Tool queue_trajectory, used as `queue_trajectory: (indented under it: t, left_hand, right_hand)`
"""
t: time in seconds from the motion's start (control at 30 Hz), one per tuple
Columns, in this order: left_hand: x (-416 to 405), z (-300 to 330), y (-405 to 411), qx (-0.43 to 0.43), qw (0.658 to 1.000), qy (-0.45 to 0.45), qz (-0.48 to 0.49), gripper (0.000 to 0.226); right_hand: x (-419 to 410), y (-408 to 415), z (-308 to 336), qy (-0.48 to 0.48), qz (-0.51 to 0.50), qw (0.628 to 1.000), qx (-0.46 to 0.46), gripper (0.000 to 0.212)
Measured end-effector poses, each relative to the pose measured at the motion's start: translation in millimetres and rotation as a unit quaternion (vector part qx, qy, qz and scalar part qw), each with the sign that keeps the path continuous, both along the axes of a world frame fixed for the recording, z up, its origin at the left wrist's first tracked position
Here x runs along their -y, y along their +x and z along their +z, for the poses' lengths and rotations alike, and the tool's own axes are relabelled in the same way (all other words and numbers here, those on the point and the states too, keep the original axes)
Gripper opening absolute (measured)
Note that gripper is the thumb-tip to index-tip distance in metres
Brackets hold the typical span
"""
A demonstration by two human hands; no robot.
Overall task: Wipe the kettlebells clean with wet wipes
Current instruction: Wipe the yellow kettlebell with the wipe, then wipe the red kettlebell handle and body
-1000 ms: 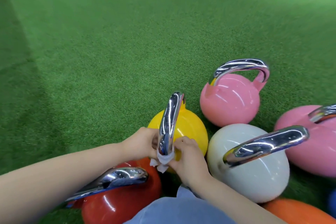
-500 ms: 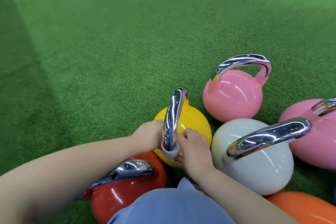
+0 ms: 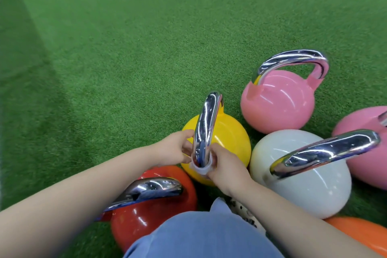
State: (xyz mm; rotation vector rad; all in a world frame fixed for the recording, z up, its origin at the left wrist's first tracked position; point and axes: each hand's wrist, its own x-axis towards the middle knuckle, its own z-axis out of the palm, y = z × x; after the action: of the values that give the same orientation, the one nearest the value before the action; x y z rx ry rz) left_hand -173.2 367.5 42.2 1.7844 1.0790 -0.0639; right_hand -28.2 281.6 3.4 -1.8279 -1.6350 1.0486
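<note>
Both my left hand (image 3: 178, 148) and right hand (image 3: 226, 168) grip the wet wipe (image 3: 201, 168) looped around the yellow kettlebell's handle (image 3: 206, 123); next, slide upward.

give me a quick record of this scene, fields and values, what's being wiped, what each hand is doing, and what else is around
being wiped: chrome handle of yellow kettlebell
wipe: white wet wipe looped round the handle's near end
left hand: pinches wipe
right hand: pinches wipe
nearby: red kettlebell, white kettlebell, pink kettlebell
floor: green turf
</note>
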Motion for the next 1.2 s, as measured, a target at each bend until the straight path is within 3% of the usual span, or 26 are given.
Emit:
queue_trajectory:
  t: [0.07, 0.17, 0.2, 0.37, 0.5, 0.6, 0.73, 0.8, 0.97, 1.1, 1.2]
  left_hand:
    - [1.6, 1.0, -2.0, 0.026, 0.999, -0.02, -0.01, 0.049]
    - [1.5, -0.7, 3.4, 0.042, 0.999, 0.007, 0.021, 0.044]
    - [0.4, -0.9, 3.7, 0.05, 0.998, 0.001, 0.04, 0.046]
    - [-3.8, 6.3, -1.2, 0.026, 0.998, 0.016, 0.046, 0.045]
    - [-2.7, 26.1, -6.2, 0.018, 0.996, 0.055, 0.061, 0.035]
    - [11.3, 51.2, -26.7, -0.013, 0.989, 0.13, 0.064, 0.027]
    - [44.6, 66.3, -62.6, -0.12, 0.959, 0.25, 0.053, 0.013]
    - [59.9, 63.4, -68.8, -0.136, 0.946, 0.276, 0.105, 0.003]
    - [69.5, 59.3, -68.3, -0.156, 0.901, 0.38, 0.141, 0.041]
    - [67.3, 58.3, -67.6, -0.169, 0.9, 0.376, 0.143, 0.041]
    - [67.6, 61.6, -65.3, -0.186, 0.903, 0.365, 0.129, 0.041]
  right_hand:
    - [-5.5, 3.5, 9.7, -0.031, 0.026, 0.999, -0.002, 0.045]
    - [-9.1, 11.0, 16.9, -0.044, 0.06, 0.997, 0.016, 0.023]
    - [-8.1, 11.6, 15.0, -0.043, 0.052, 0.998, 0.016, 0.027]
    - [11.5, 0.2, -5.8, -0.016, -0.077, 0.994, -0.081, 0.041]
    - [24.7, 2.5, -7.5, -0.006, -0.128, 0.989, -0.077, 0.044]
    - [32.8, 5.2, 4.0, -0.009, -0.096, 0.988, -0.121, 0.044]
    - [31.8, 5.3, 35.6, -0.004, -0.005, 0.984, -0.179, 0.047]
    - [26.6, 1.7, 49.6, -0.003, 0.057, 0.976, -0.21, 0.046]
    - [6.7, -8.3, 61.9, -0.018, 0.173, 0.948, -0.268, 0.041]
    - [-6.4, -10.6, 72.3, -0.09, 0.24, 0.912, -0.321, 0.028]
    - [-14.4, -7.7, 85.3, -0.104, 0.261, 0.908, -0.31, 0.005]
